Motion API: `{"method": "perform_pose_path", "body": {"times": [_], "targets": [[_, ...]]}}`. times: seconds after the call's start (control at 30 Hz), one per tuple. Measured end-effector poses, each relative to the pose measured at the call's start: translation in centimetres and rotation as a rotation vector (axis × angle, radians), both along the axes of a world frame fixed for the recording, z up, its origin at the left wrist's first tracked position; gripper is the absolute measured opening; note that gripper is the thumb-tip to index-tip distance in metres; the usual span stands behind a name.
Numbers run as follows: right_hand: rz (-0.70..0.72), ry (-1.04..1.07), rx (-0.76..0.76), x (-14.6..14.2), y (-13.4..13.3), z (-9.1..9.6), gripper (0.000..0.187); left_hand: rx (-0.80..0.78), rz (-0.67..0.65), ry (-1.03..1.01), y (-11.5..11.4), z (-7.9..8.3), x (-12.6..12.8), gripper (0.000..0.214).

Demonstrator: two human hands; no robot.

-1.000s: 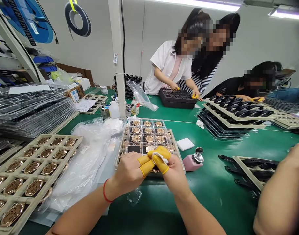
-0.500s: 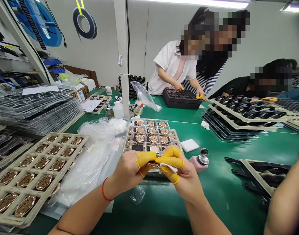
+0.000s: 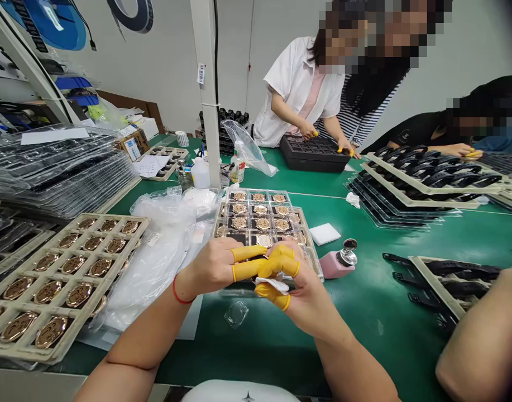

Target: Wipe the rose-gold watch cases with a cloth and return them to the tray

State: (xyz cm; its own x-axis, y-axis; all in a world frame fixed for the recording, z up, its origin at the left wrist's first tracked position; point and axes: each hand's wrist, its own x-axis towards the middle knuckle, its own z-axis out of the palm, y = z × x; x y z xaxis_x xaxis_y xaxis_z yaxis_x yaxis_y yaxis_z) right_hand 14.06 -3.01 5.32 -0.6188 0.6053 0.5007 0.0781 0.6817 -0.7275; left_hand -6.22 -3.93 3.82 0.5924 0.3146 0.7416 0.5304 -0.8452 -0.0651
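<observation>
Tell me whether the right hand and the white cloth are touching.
Touching. The head view shows the right hand with the white cloth pinched between its yellow-covered fingers.

No readable text; barcode label (image 3: 201, 73) on post (image 3: 209, 134)

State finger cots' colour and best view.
The finger cots are yellow; best seen in the head view.
</observation>
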Motion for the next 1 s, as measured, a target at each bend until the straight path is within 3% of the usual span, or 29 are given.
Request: {"method": "perform_pose_path", "body": {"times": [0.17,0.43,0.53,0.6,0.67,0.83,0.93,1.0], "targets": [[0.148,-0.057,-0.058,1.2,0.1,0.9,0.009,-0.068,-0.251,-0.166,0.7,-1.0,0.7,0.022],[0.319,-0.015,-0.052,2.4,0.1,1.3,0.009,-0.156,-0.453,-0.366,0.7,-1.9,2.6,0.023],[0.312,0.014,-0.062,2.6,0.7,1.2,0.007,-0.210,-0.545,-0.460,0.2,-1.6,3.2,0.023],[0.283,0.041,-0.082,2.6,1.1,1.1,0.006,-0.222,-0.529,-0.503,-0.2,-1.4,3.4,0.020],[0.222,0.095,-0.111,2.5,1.5,0.9,0.003,-0.275,-0.431,-0.571,-0.8,-1.2,3.5,0.013],[0.072,0.355,-0.232,1.9,1.4,0.2,0.003,-0.784,-0.173,-0.910,-1.9,-1.3,4.1,0.024],[0.017,0.343,-0.405,0.9,1.1,-0.3,0.014,-0.898,-0.145,-0.943,-2.1,-1.4,4.3,0.040],[0.037,0.263,-0.580,0.3,1.1,-0.4,0.027,-0.907,-0.114,-0.846,-2.2,-1.2,4.0,0.043]]}}
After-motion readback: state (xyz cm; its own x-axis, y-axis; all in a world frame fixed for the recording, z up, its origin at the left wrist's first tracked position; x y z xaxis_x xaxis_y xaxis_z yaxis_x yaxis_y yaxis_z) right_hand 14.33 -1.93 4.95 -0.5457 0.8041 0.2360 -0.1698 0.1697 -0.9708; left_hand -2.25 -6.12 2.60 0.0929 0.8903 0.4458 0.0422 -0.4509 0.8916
